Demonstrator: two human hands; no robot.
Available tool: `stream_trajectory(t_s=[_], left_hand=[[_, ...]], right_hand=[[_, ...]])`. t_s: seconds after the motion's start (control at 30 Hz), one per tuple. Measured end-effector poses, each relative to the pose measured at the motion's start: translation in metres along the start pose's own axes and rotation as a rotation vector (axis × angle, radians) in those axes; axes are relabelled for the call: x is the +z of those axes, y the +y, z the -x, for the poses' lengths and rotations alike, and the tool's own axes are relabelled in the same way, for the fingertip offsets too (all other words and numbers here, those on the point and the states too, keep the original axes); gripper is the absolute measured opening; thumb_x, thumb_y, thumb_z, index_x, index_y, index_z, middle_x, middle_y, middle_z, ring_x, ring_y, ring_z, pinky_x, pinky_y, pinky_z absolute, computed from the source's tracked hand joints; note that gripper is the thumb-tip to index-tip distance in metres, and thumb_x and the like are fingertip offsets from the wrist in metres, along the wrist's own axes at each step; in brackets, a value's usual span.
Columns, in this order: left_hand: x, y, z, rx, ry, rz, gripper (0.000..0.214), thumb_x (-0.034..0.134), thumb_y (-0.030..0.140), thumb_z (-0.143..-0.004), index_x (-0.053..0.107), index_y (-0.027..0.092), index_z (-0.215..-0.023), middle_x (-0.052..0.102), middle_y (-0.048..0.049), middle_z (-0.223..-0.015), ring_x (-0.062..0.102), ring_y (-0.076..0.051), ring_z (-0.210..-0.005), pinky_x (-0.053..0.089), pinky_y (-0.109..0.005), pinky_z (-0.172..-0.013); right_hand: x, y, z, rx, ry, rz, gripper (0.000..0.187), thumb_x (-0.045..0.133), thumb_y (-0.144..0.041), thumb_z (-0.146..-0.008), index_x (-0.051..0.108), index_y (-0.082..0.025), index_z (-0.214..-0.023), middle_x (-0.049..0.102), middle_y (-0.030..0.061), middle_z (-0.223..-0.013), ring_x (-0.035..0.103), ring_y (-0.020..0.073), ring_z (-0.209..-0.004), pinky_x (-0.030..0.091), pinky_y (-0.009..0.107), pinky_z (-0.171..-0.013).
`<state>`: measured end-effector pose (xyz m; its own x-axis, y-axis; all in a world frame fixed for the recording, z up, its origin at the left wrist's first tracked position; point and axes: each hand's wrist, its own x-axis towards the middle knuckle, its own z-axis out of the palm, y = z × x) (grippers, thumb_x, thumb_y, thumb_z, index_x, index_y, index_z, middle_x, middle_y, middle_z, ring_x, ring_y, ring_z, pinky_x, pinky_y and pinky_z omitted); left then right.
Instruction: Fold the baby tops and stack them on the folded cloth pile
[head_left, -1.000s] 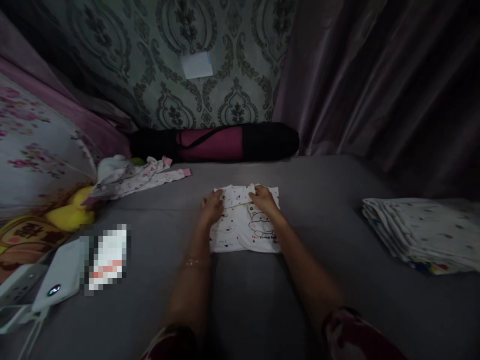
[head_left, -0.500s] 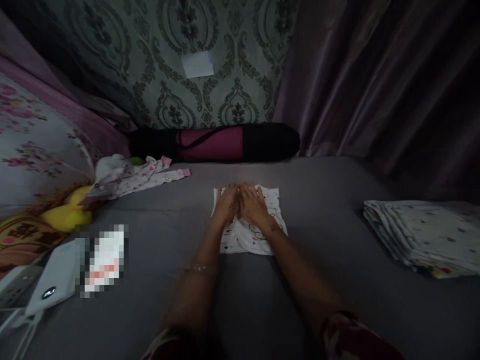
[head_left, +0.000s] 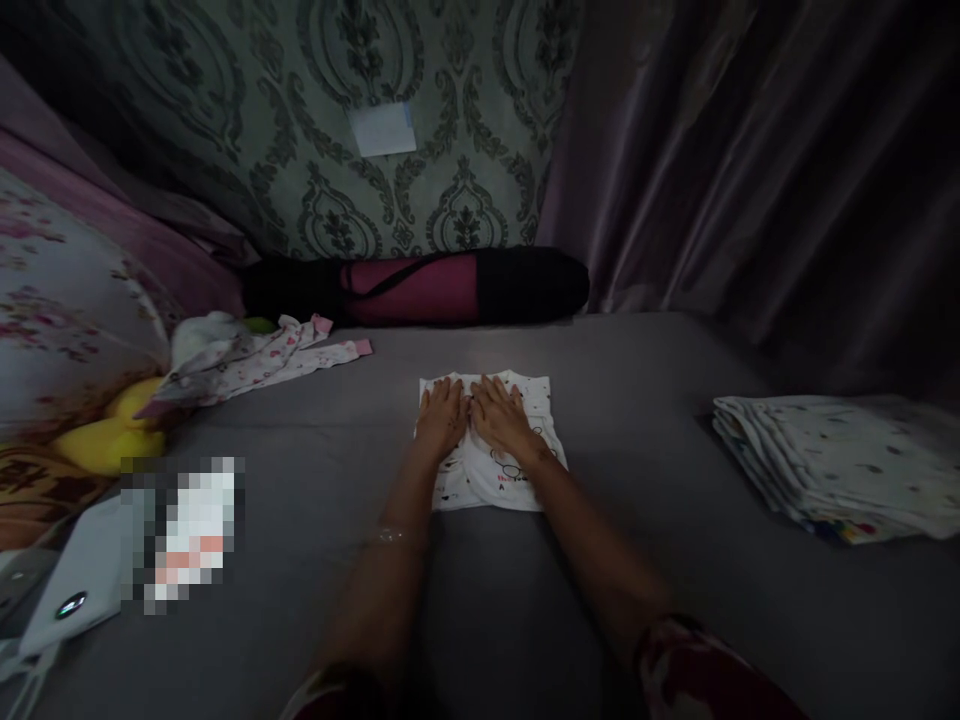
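Observation:
A white printed garment, folded into a rough rectangle, lies on the grey bed sheet in front of me. Black outlines and a little red lettering show on its lower right part. My left hand rests flat on its left side with the fingers stretched out. Just beside it, my right hand is pressed flat on the upper middle, its fingers slightly spread. Neither hand grips the cloth. Parts of the print are hidden beneath my hands and wrists.
A stack of folded white cloths sits at the right. Along the wall lies a black and pink long bag. At the left are a pink-cuffed baby garment, a yellow plush toy and a white power bank with a cable.
My hands have moved slightly apart on the garment, and my left hand has shifted a little left. The whole view has also turned slightly.

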<state>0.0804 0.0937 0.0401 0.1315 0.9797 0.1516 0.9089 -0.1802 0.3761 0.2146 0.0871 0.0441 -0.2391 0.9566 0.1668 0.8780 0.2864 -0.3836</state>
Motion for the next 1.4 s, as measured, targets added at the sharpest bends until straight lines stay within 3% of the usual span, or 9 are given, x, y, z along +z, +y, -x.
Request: stream_trajectory(t_s=[0.1, 0.23, 0.43, 0.57, 0.7, 0.87, 1.07, 1.23, 1.4], left_hand=[[0.000, 0.001, 0.001, -0.019, 0.060, -0.019, 0.058, 0.025, 0.045, -0.098, 0.041, 0.014, -0.144, 0.034, -0.0176, -0.153, 0.022, -0.031, -0.145, 0.012, -0.052, -0.118], [0.005, -0.003, 0.001, -0.082, -0.045, -0.039, 0.062, 0.031, 0.050, -0.096, 0.041, 0.012, -0.144, 0.030, -0.0202, -0.154, 0.019, -0.034, -0.146, 0.012, -0.054, -0.117], [0.004, -0.006, 0.000, -0.076, -0.033, -0.022, 0.062, 0.030, 0.052, -0.096, 0.042, 0.014, -0.143, 0.031, -0.0193, -0.154, 0.020, -0.033, -0.146, 0.013, -0.054, -0.116], [0.001, -0.011, 0.001, -0.070, 0.097, -0.070, 0.062, 0.026, 0.049, -0.097, 0.041, 0.011, -0.144, 0.030, -0.0209, -0.154, 0.021, -0.033, -0.146, 0.013, -0.054, -0.117], [0.007, -0.020, 0.001, -0.104, 0.043, -0.095, 0.061, 0.028, 0.048, -0.096, 0.042, 0.012, -0.143, 0.032, -0.0207, -0.153, 0.021, -0.034, -0.145, 0.015, -0.055, -0.116], [0.013, -0.025, 0.002, -0.097, 0.050, -0.070, 0.060, 0.028, 0.049, -0.096, 0.041, 0.014, -0.143, 0.031, -0.0195, -0.154, 0.018, -0.034, -0.146, 0.015, -0.056, -0.115], [0.005, -0.021, 0.005, -0.057, 0.084, -0.059, 0.058, 0.030, 0.045, -0.096, 0.043, 0.010, -0.140, 0.033, -0.0228, -0.152, 0.020, -0.035, -0.145, 0.012, -0.059, -0.114], [-0.003, -0.006, 0.030, 0.036, 0.107, -0.162, 0.066, 0.030, 0.048, -0.096, 0.038, 0.002, -0.143, 0.028, -0.0258, -0.154, 0.016, -0.035, -0.146, 0.007, -0.056, -0.116], [-0.003, 0.018, 0.079, 0.183, -0.073, -0.169, 0.063, 0.032, 0.047, -0.096, 0.034, 0.009, -0.147, 0.023, -0.0192, -0.157, 0.015, -0.031, -0.147, 0.008, -0.054, -0.118]], right_hand=[[-0.001, 0.004, 0.000, 0.143, 0.120, 0.009, 0.054, 0.032, -0.039, -0.098, 0.040, -0.016, -0.146, 0.027, 0.0130, -0.157, 0.012, 0.0310, -0.147, -0.005, 0.057, -0.115], [0.005, 0.011, 0.000, 0.252, 0.074, 0.004, 0.057, 0.036, -0.045, -0.097, 0.042, -0.016, -0.146, 0.027, 0.0159, -0.156, 0.011, 0.0370, -0.146, -0.009, 0.062, -0.112], [-0.001, 0.012, -0.001, 0.257, 0.003, -0.018, 0.058, 0.033, -0.046, -0.098, 0.038, -0.017, -0.148, 0.025, 0.0154, -0.157, 0.011, 0.0349, -0.146, -0.008, 0.061, -0.113], [-0.009, 0.022, -0.002, 0.275, 0.127, -0.023, 0.058, 0.028, -0.042, -0.099, 0.033, -0.013, -0.149, 0.019, 0.0163, -0.159, 0.007, 0.0309, -0.147, -0.006, 0.058, -0.114], [-0.002, 0.036, -0.002, 0.284, 0.106, 0.010, 0.058, 0.029, -0.040, -0.099, 0.037, -0.008, -0.146, 0.025, 0.0198, -0.156, 0.012, 0.0305, -0.147, 0.001, 0.054, -0.116], [0.005, 0.038, 0.002, 0.266, 0.139, 0.024, 0.055, 0.028, -0.038, -0.099, 0.039, -0.010, -0.145, 0.029, 0.0175, -0.155, 0.015, 0.0296, -0.146, 0.004, 0.053, -0.116], [-0.013, 0.032, 0.003, 0.259, 0.051, 0.026, 0.055, 0.029, -0.039, -0.098, 0.039, -0.010, -0.144, 0.028, 0.0182, -0.155, 0.018, 0.0298, -0.145, 0.008, 0.055, -0.115], [-0.029, 0.035, 0.027, 0.177, -0.065, 0.004, 0.060, 0.027, -0.040, -0.099, 0.027, -0.010, -0.151, 0.014, 0.0153, -0.160, 0.007, 0.0285, -0.148, 0.006, 0.057, -0.115], [-0.021, 0.025, 0.084, 0.040, -0.037, 0.072, 0.058, 0.034, -0.039, -0.098, 0.032, -0.011, -0.149, 0.017, 0.0147, -0.160, 0.010, 0.0262, -0.148, 0.003, 0.050, -0.118]])
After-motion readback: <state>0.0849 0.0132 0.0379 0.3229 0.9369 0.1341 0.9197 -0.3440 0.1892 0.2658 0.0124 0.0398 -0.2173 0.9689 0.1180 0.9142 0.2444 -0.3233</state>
